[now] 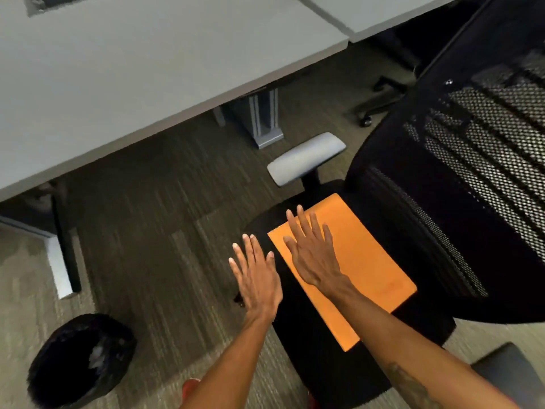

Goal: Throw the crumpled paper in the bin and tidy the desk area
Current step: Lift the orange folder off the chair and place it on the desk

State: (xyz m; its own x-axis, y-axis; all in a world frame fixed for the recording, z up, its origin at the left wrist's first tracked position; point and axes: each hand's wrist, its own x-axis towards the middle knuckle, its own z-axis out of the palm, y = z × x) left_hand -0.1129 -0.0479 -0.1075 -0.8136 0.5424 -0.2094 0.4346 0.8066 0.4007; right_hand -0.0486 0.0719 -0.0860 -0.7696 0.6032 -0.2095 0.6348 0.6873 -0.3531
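Both forearms are reaching forward from the near edge. Far left, the bin (pixel 79 358) is sitting on the carpet, with something pale inside, likely the crumpled paper (pixel 97 354). The left hand (pixel 256 278) is hovering flat and spread, holding nothing. The right hand (pixel 312 255) is spreading over the orange folder (pixel 368 261), which is lying on the chair seat (pixel 309 364); I cannot tell whether it is touching. Tidying seems to be in hand, and the next move is calling for gripping the folder's edge and carrying it to the counter (pixel 118 84).

office: desk (pixel 118 84), mesh chair (pixel 472 172)
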